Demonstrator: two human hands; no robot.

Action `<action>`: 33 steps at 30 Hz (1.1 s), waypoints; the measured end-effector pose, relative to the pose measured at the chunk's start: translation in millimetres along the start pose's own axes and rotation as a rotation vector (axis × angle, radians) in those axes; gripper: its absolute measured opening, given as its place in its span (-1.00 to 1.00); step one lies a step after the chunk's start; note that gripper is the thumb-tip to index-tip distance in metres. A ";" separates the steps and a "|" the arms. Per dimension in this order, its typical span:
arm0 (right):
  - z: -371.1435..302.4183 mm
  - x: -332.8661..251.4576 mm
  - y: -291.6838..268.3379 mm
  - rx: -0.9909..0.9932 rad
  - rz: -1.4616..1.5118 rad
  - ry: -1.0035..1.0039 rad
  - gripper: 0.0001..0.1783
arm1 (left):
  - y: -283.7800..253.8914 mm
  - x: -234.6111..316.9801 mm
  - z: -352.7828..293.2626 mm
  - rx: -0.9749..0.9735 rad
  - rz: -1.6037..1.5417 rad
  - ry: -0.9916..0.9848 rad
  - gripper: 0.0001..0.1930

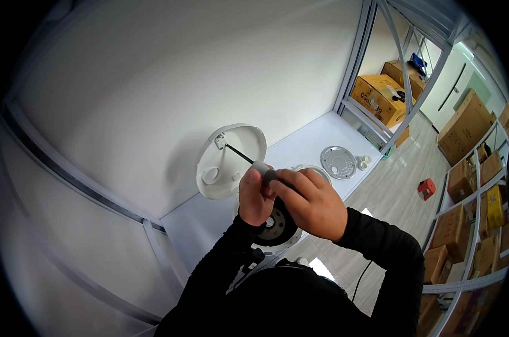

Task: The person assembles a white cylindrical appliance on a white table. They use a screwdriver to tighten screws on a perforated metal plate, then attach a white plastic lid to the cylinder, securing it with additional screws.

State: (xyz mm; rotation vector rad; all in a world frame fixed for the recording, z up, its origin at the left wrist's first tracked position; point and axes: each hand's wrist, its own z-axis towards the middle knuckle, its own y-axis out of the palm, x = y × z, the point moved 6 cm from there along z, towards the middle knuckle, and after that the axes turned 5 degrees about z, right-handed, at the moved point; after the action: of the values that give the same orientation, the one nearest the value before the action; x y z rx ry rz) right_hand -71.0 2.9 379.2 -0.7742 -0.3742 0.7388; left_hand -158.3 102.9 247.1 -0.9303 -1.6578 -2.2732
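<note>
With both hands I grip a screwdriver (241, 154), its grey and black handle partly hidden by my fingers. My left hand (255, 199) is closed around the front of the handle, while the fingers of my right hand (313, 203) wrap its rear end. The dark shaft points up and left into a round white cover (248, 140), standing tilted against the wall. Its tip meets a small white fitting (221, 140) inside that cover. Below my hands sits a round appliance base (277, 227) with a black interior and a metal centre, partly covered by my wrists.
A perforated metal disc (339, 162) and small white parts (363, 162) lie on the white table (299, 137), right of my hands. A wall borders its far side. Metal frame posts (355, 56), cardboard boxes (465, 132) and a red stool (426, 189) stand to the right.
</note>
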 end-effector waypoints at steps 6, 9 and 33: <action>-1.7 -0.1 1.3 -0.114 0.156 0.412 -0.37 | -19.5 -1.7 6.4 -0.178 0.105 -0.030 -0.54; -9.9 3.9 7.7 -0.165 0.143 0.476 -0.41 | -5.9 1.8 4.2 -0.165 0.144 -0.039 -0.57; -4.8 6.0 -6.6 0.072 0.147 0.345 -0.48 | -12.9 -1.7 2.7 -0.324 -0.107 -0.037 -0.58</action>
State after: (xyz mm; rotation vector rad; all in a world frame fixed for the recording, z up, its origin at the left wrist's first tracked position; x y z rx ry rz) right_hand -61.1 1.6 381.2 -0.8495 0.0214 0.7351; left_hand -162.3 109.7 236.4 -0.9725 -1.4085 -2.6671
